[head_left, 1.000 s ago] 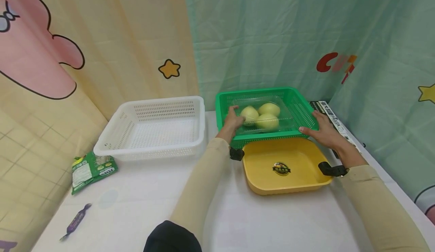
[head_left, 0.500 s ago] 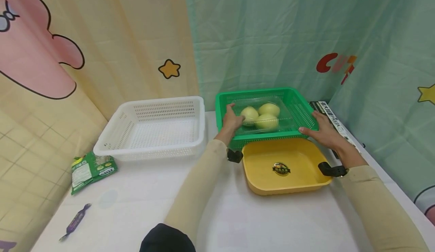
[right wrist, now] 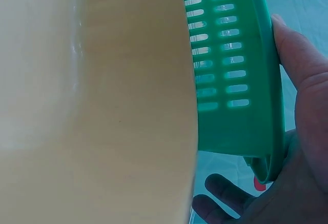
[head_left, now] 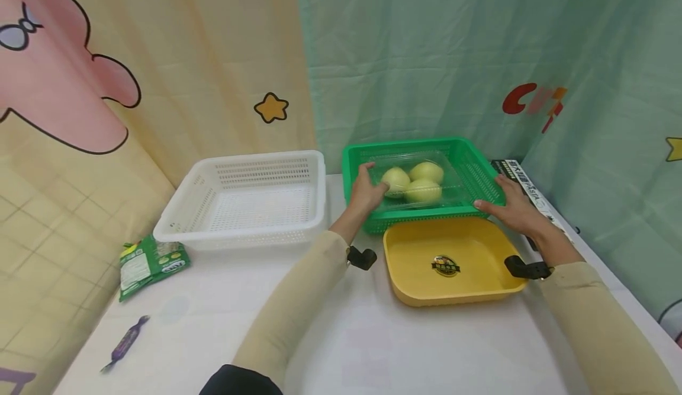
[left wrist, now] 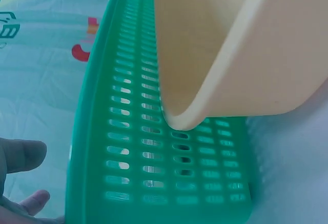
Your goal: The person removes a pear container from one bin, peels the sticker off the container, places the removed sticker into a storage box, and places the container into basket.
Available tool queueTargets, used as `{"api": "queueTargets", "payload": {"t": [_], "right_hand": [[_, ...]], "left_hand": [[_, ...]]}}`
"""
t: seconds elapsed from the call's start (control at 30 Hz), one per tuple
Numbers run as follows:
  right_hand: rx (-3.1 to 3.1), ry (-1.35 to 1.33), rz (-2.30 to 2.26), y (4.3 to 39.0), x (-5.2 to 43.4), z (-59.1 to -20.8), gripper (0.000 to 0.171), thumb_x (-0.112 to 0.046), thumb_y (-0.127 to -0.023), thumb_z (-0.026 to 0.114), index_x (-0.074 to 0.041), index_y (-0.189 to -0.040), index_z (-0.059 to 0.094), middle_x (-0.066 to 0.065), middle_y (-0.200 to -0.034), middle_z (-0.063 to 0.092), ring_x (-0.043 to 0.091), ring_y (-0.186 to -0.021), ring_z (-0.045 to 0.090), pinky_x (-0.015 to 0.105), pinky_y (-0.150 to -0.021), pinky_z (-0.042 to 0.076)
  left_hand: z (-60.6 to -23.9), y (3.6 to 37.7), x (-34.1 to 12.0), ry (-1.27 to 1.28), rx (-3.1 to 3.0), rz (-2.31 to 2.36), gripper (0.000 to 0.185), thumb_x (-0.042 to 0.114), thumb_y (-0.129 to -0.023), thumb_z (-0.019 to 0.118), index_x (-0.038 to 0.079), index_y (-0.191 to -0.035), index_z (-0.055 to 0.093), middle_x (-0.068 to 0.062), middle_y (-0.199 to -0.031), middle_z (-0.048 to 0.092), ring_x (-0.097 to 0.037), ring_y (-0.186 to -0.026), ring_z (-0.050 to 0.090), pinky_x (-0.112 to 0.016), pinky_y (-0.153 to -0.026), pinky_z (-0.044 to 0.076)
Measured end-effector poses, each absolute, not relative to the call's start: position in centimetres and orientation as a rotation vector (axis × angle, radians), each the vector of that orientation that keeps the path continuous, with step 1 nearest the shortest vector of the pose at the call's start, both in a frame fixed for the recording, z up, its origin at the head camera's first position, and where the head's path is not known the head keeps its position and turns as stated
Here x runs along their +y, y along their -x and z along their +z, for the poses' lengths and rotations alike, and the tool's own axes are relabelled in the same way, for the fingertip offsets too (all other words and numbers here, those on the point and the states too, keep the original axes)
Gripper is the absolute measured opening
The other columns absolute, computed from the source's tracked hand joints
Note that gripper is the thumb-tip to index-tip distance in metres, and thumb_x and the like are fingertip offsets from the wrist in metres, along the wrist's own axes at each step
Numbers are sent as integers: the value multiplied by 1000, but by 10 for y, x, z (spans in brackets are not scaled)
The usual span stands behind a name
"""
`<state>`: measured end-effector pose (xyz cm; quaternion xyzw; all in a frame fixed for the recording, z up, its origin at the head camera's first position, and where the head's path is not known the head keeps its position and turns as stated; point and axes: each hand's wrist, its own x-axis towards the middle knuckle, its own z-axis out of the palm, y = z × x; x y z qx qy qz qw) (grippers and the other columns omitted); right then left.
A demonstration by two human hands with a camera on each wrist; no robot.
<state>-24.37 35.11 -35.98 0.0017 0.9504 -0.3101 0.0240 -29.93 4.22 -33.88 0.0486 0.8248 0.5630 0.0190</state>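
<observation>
A green perforated basket stands at the back, holding a clear plastic box with several pale yellow-green round fruits inside. My left hand reaches over the basket's left front corner, beside the box's left end, thumb and fingers spread. In the left wrist view its thumb is apart from the basket rim; contact with the box cannot be made out. My right hand holds the basket's right front corner, thumb along the rim, as the right wrist view shows. A yellow tray lies in front, against the basket.
A white perforated basket stands at the back left. A green snack packet and a purple-wrapped candy lie at the left. Behind my right hand is a black-and-white box. Curtains border the table.
My left forearm and wrist have swung slightly left and toward me, while the hand stays by the clear box. My right hand keeps its hold. The head view has shifted slightly.
</observation>
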Motion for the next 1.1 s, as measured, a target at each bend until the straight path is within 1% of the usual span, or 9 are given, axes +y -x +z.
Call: {"api": "queueTargets", "payload": {"t": [0.1,0.17,0.33,0.53,0.67,0.8,0.9,1.03,1.1], "right_hand": [[2947,-7,-960,243,351,-360,99,-55,-90,50,1,-149,-7,28,-154,-15,54,-139,-1,73,-104,13],[2950,-9,-964,242,351,-360,99,-54,-90,50,1,-149,-6,28,-154,-14,55,-139,0,73,-104,14],[2959,-14,-955,241,351,-360,99,-54,-90,51,1,-149,-6,29,-154,-13,55,-139,0,74,-104,14],[2985,-25,-881,242,354,-359,99,-56,-89,50,2,-149,-4,29,-154,-10,57,-138,0,75,-102,13],[3014,-2,-844,240,354,-356,98,-55,-90,50,6,-148,1,31,-154,-5,60,-136,1,77,-102,6],[3043,15,-864,237,354,-353,94,-53,-91,50,9,-147,7,34,-153,2,60,-135,4,76,-102,5],[3081,22,-879,234,353,-351,90,-51,-92,49,9,-147,10,37,-150,10,59,-134,11,75,-102,11],[3160,68,-904,227,346,-345,84,-48,-93,49,9,-146,17,39,-145,22,57,-128,20,71,-101,13],[3195,112,-938,221,339,-341,81,-45,-93,51,9,-144,20,39,-144,25,57,-128,21,71,-102,10]], "left_hand": [[-338,293,39,-192,2530,1784,58,14,-90,56,17,-142,32,-14,-150,35,-33,-126,46,-47,-94,46],[-337,289,36,-215,2517,1795,56,16,-90,56,17,-142,34,-14,-150,36,-32,-134,41,-48,-100,43],[-336,279,30,-266,2480,1807,53,18,-91,57,18,-140,38,-12,-150,37,-26,-140,34,-47,-109,37],[-336,267,20,-319,2434,1804,51,22,-93,56,20,-141,36,-8,-150,37,-25,-140,33,-47,-110,36],[-333,260,13,-341,2429,1802,50,23,-93,56,21,-140,38,-7,-148,40,-24,-139,35,-47,-109,37],[-331,256,5,-352,2427,1800,50,21,-93,57,22,-140,39,-7,-147,41,-24,-138,37,-47,-108,38],[-330,253,-1,-378,2417,1811,50,19,-92,57,21,-139,39,-8,-147,41,-25,-138,37,-47,-109,37],[-327,248,-13,-410,2406,1827,50,20,-93,56,19,-140,38,-8,-147,41,-25,-138,37,-46,-111,35],[-326,244,-20,-411,2421,1832,50,21,-93,55,19,-140,38,-8,-146,41,-24,-138,36,-46,-111,35]]}}
